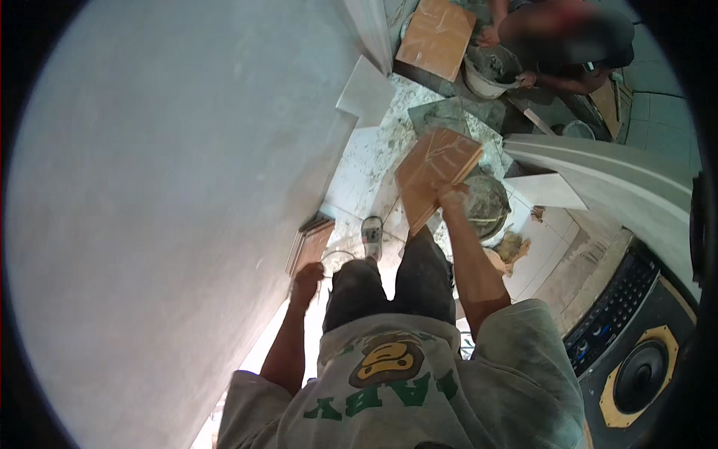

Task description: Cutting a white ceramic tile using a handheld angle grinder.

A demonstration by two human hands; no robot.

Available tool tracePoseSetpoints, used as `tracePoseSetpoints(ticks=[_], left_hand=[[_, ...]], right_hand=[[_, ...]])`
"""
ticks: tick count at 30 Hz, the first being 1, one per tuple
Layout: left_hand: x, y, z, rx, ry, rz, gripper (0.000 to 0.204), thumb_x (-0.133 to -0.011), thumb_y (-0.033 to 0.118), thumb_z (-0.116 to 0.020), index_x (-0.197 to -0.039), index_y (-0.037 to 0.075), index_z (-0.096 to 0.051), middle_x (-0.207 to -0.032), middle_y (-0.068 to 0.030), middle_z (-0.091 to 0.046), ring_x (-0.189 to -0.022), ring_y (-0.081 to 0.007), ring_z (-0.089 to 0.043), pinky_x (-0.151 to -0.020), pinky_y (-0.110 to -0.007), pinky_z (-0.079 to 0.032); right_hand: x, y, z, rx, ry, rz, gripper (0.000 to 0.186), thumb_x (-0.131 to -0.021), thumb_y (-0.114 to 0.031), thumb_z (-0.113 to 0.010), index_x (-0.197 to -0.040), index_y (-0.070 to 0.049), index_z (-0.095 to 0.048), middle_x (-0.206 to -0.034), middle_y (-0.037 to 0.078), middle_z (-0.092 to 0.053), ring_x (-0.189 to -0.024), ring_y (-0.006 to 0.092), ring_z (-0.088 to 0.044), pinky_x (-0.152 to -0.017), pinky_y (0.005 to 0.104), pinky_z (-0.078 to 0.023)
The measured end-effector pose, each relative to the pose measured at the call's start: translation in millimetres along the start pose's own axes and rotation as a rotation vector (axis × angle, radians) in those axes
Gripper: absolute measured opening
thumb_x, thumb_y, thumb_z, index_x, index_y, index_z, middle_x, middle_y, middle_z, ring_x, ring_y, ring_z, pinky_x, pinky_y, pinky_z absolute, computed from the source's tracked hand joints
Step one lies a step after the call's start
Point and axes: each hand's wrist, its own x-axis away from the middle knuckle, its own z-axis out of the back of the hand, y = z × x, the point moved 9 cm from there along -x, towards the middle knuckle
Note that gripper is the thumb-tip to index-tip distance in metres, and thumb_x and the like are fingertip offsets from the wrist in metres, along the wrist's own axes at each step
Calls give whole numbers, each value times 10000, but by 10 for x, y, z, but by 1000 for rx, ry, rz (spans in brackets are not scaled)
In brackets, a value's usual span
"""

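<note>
Right hand [453, 196] has a small stack of brown tiles [432, 168], fingers clamped over the layered edge on my right side. Stack is off the floor, out ahead of my knees, right of centre, partly overlapping my view of the bucket of grey mix [490, 206]; can't tell if they touch. Seen from up here, the stack's long axis runs diagonal: far end points ahead and to my right, near corner points back toward my right knee. Stack is tilted, broad pale-streaked face showing up and leftward, layered edges facing right, toward the bucket. Left hand [308, 277] is low by the wall [172, 187], fingers curled in, just beside a thin hoop [340, 253]; can't tell if I'm pinching it or only near it. More brown tiles [318, 243] lean against the wall just ahead of that hand, long edges running along the wall's base. Grey slab [440, 114] lies on the floor beyond my stack. Past it, upper right, a co-worker [565, 41] has one hand [526, 78] at the rim of a second bucket [486, 84], with a big brown tile [436, 39] just left of it. Speaker [642, 374] sits close on my right.
</note>
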Motion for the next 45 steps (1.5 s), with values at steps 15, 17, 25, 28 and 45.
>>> tracePoseSetpoints(ticks=[15,17,25,28,45], left_hand=[[-1950,1529,-892,-85,84,222,282,-912,199,-610,-1101,-10,-634,-897,-101,-679,-840,-160,-632,-766,-292,-493],[-2101,1458,-774,-107,104,204,241,-923,159,-586,-1083,-14,-635,-877,-99,-677,-817,-160,-637,-753,-286,-499],[-2499,1118,-702,83,85,328,232,-927,118,-585,-1112,-14,-630,-895,-67,-664,-830,-134,-620,-783,-264,-496],[-2567,961,-589,74,74,421,267,-929,144,-587,-1127,-33,-617,-891,-65,-660,-832,-135,-613,-787,-268,-491],[-2766,38,-240,134,66,492,276,-930,156,-611,-1131,-33,-614,-908,-69,-649,-860,-141,-603,-825,-276,-476]], right_hand=[[-1524,-439,-1751,355,-312,-2,275,-752,-334,-691,-723,-62,-663,-750,103,-705,-689,234,-696,-600,350,-537],[-1592,-520,-2004,433,-287,107,248,-760,-319,-671,-710,-75,-665,-755,95,-708,-690,231,-695,-601,367,-533],[-1594,-985,-2597,156,-61,17,184,-728,-137,-636,-585,-101,-525,-525,69,-493,-449,234,-520,-441,357,-452],[-1549,-1185,-2800,192,-184,-62,188,-752,-187,-624,-606,-79,-575,-615,108,-596,-581,255,-617,-529,349,-507],[-1450,-1034,-3778,225,-196,-189,205,-695,-222,-646,-782,-38,-619,-819,176,-681,-799,338,-674,-741,407,-542]])
